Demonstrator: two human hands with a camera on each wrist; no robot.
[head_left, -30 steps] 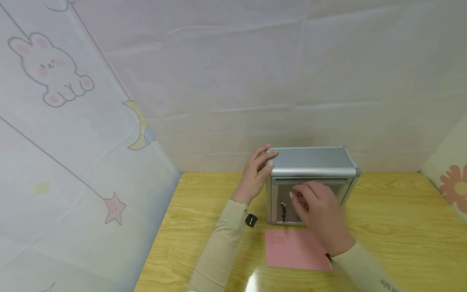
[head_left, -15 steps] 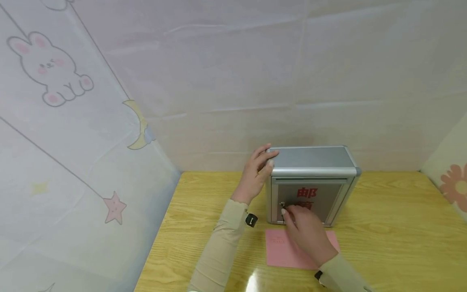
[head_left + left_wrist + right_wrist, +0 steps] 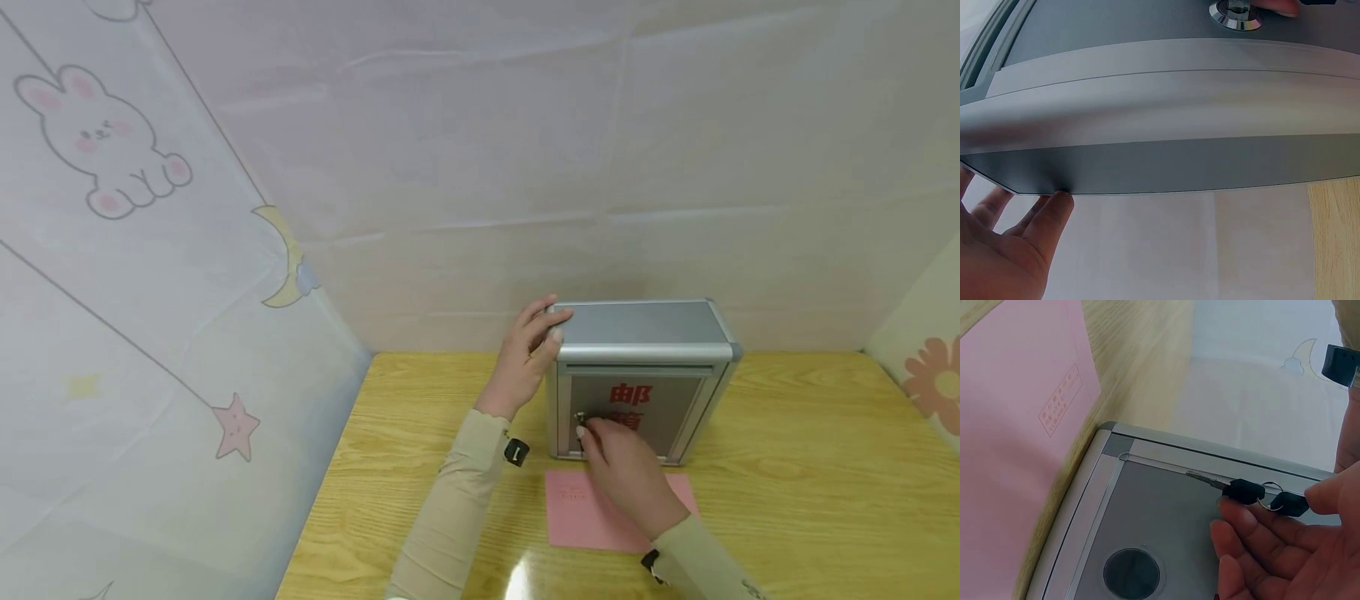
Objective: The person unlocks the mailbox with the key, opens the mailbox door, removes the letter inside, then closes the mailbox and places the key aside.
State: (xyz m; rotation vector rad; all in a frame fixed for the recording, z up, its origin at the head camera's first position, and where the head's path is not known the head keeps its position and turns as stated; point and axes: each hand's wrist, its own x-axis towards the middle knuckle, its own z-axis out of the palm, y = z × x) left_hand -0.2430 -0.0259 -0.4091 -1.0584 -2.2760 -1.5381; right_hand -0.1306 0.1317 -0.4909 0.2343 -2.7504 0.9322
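A grey metal mailbox (image 3: 637, 321) with red lettering stands upright on the table, its front door shut. My left hand (image 3: 517, 367) rests on its upper left corner; in the left wrist view the fingertips (image 3: 1060, 190) touch the box's edge. At the door's lock (image 3: 1235, 14), my right hand (image 3: 626, 471) pinches the black head of a key (image 3: 1289, 503) between thumb and fingers. A second black-headed key (image 3: 1244, 491) hangs from the same ring, its blade free. The pinched key's blade is hidden.
A pink envelope-like sheet (image 3: 566, 521) with small red print lies flat before the mailbox, partly under my right forearm. The wooden table (image 3: 810, 467) extends on both sides. A pale cloth backdrop (image 3: 480, 167) stands close behind the box.
My right hand has come down and left from in front of the lettering to the lock, where it now pinches a key. The left hand and mailbox have stayed put.
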